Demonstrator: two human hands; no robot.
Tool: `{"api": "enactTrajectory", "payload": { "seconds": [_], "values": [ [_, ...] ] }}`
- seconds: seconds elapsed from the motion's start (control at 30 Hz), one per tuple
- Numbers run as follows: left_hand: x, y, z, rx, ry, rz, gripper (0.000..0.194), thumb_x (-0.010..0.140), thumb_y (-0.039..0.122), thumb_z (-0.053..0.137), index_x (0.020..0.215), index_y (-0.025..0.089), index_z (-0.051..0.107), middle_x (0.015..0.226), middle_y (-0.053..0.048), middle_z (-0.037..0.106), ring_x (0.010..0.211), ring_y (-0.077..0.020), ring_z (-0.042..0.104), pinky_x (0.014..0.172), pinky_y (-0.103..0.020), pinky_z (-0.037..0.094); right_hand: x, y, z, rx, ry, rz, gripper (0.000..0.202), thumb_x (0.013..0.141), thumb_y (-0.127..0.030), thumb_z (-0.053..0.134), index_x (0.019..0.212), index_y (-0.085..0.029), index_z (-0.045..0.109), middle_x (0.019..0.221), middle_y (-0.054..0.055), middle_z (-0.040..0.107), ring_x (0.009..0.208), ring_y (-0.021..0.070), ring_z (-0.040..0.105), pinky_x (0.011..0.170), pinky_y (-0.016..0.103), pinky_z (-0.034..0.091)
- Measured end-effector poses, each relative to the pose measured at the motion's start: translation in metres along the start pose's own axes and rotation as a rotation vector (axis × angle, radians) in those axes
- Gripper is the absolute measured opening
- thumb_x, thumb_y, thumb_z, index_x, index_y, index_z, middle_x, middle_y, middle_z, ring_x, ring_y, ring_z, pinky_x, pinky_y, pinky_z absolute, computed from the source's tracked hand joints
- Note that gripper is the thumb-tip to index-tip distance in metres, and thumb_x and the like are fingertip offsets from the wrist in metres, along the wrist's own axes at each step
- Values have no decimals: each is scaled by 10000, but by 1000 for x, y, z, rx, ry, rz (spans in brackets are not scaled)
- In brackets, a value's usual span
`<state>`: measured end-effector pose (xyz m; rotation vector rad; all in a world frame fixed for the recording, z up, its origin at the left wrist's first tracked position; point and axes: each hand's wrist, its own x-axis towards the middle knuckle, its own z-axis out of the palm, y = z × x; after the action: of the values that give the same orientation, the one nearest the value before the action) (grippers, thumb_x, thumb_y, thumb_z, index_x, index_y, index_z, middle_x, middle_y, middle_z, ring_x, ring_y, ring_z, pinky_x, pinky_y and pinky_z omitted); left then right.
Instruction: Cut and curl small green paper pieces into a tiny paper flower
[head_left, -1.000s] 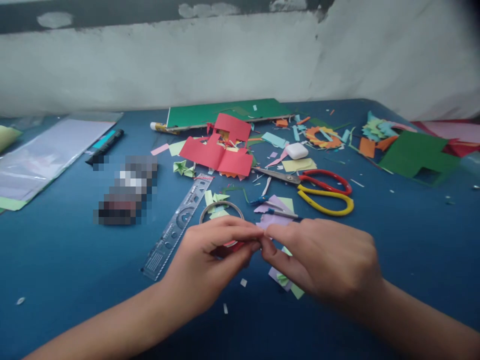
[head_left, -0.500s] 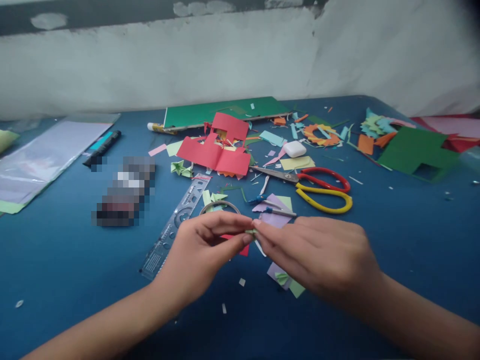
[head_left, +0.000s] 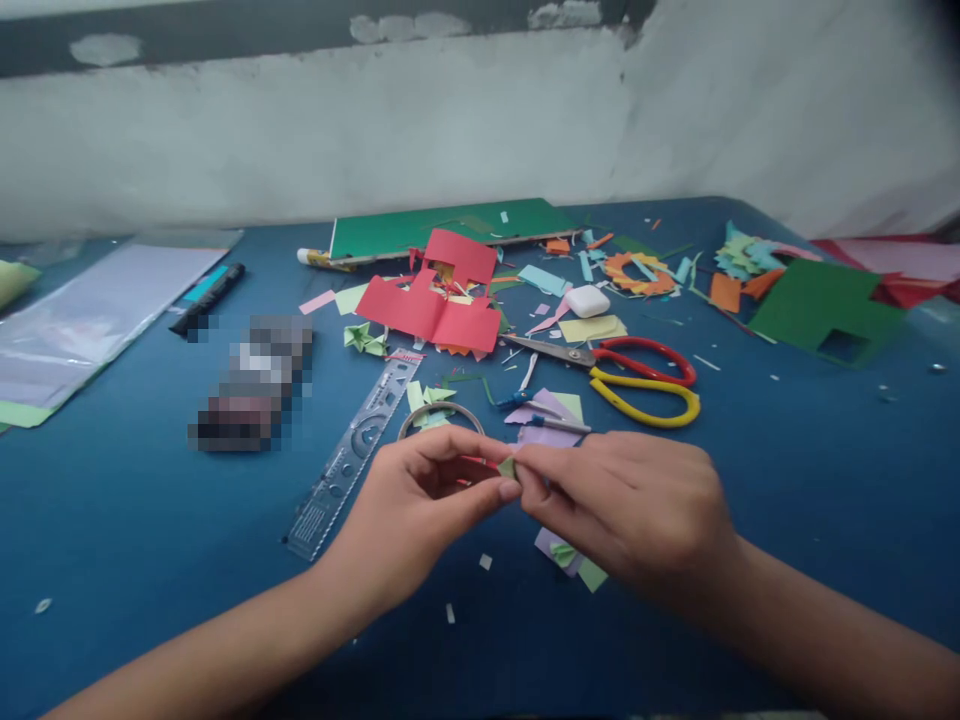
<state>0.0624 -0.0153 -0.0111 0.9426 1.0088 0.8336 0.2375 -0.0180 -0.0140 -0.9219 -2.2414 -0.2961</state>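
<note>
A small piece of light green paper [head_left: 508, 468] is pinched between my two hands above the table, mostly covered by fingertips. My left hand [head_left: 424, 510] grips it from the left with thumb and index finger. From the right, the fingers of my right hand [head_left: 637, 500] close on its other side. Just behind the left hand lies a ring-shaped roll [head_left: 474, 412], with folded green paper pieces [head_left: 435, 395] by it. Under the right hand are a lilac paper piece [head_left: 551, 540] and a light green one [head_left: 592, 574].
Scissors [head_left: 645, 400] with red and yellow handles lie behind my right hand. A clear ruler [head_left: 352, 460] slants left of my left hand. Red cut paper [head_left: 431, 310], a white eraser-like block [head_left: 587, 301], a green board [head_left: 450, 228] and scattered scraps stand farther back on the blue table [head_left: 150, 560].
The fingers have shifted slightly around the green paper, so more of it shows now. My left thumb sits a little farther right and lower. The things on the table stay put.
</note>
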Motion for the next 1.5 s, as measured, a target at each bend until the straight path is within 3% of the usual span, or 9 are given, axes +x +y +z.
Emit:
{"api": "enactTrajectory", "payload": {
  "seconds": [0.23,0.5,0.67,0.73,0.8,0.9,1.07,1.33,1.5],
  "values": [
    [4,2,-2,-78,-16,-80,130,660,124,775,756,157,693,661,26,697,653,-84,639,630,-161,507,4,-2,2,325,-38,235,143,823,-124,544,833,-149,685,576,-40,648,425,51,502,446,176,376],
    [1,4,-5,-164,-69,-130,108,708,146,751,798,175,699,711,22,694,652,-78,626,611,-158,501,6,-1,-1,451,-107,370,133,808,-144,538,807,-153,670,504,-67,579,391,36,489,410,130,376],
    [2,6,-6,-218,-72,-194,99,704,137,745,784,175,700,714,15,675,672,-90,623,597,-162,513,6,5,-1,361,-106,341,137,822,-156,522,793,-159,656,476,-71,545,387,47,488,415,147,368],
    [3,7,-6,-218,-56,-201,103,705,132,736,795,172,704,726,12,669,658,-85,615,599,-164,518,4,22,-1,212,-110,323,149,838,-197,513,820,-168,658,510,-52,574,416,68,514,434,178,373],
    [3,7,-7,-199,-48,-194,92,713,122,712,790,173,703,730,11,666,656,-86,615,605,-169,519,-1,47,-2,-24,-228,368,146,828,-238,530,857,-179,660,659,0,659,551,129,600,500,229,402],
    [3,8,-7,-153,-45,-136,96,714,81,644,734,168,679,668,16,652,638,-91,612,596,-173,507,-14,88,-5,-225,-481,493,237,821,-337,548,939,-149,630,879,95,671,769,232,630,561,285,423],
    [3,7,-7,-69,5,-41,83,681,68,635,648,143,623,623,30,613,548,-66,563,562,-176,475,-33,125,-7,-210,-580,468,279,797,-400,560,747,-130,610,714,74,618,552,180,586,442,252,379],
    [0,4,-10,215,38,181,82,677,78,642,660,155,620,699,-18,653,594,-125,614,557,-231,497,-36,134,-4,-117,-528,398,351,869,-461,489,828,-141,630,757,81,665,611,187,644,482,249,471],
    [-2,1,-11,387,54,528,156,696,26,576,704,177,613,714,-39,655,672,-156,622,583,-245,506,-39,127,-12,-158,-401,439,346,870,-451,518,1001,-136,574,680,85,683,498,200,640,410,248,447]
  ]
}}
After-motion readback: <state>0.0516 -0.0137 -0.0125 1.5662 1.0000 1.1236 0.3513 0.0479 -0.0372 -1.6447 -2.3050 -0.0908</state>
